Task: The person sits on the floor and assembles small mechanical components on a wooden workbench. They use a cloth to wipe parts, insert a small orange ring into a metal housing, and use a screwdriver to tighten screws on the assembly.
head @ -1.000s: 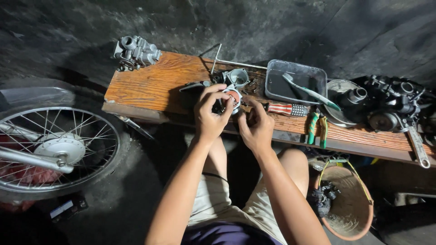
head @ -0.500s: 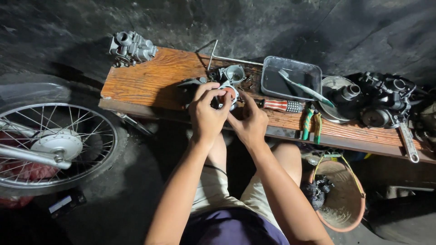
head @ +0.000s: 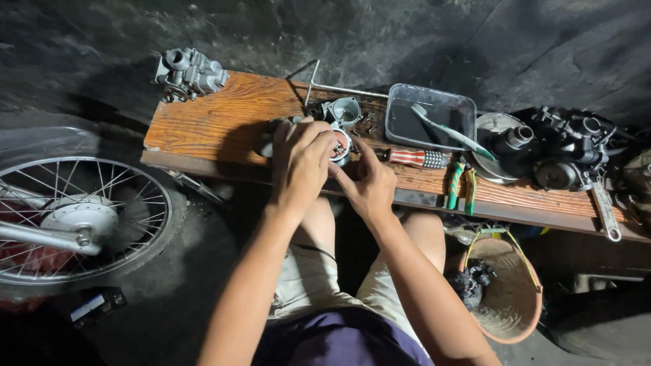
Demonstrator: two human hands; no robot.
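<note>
Your left hand point(head: 302, 163) is still clasping the small round metal part point(head: 339, 144) over the wooden plank point(head: 203, 122), while your right hand point(head: 369, 183), its fingers curled, is now pinching closer at the part's edge, beside the striped-handled screwdriver point(head: 417, 158).

Small round metal part point(head: 339, 146), silvery with reddish bits on its face, mostly hidden under my fingers. Held just above the near edge of the wooden plank point(head: 217, 118), face tilted toward me. My left hand point(head: 302, 159) wraps over its top and left side; my right hand point(head: 369, 179) pinches its lower right edge with the fingertips.
</note>
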